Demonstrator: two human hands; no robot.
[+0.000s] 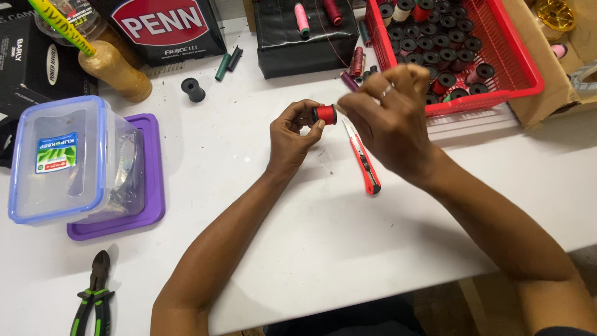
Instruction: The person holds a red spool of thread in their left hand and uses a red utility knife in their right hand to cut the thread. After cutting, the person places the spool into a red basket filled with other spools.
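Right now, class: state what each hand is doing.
Left hand: closed on a small red thread spool.
Right hand: fingers pinched together above the spool; what they pinch cannot be told.

Spool [324, 114] between hands, cutter [362, 157] below, basket [507, 59] behind.

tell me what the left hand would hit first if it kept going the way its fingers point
The left hand points up and right, its fingers around a small red thread spool. Straight on it would probably meet the right hand first, just beyond the spool; depth is hard to judge.
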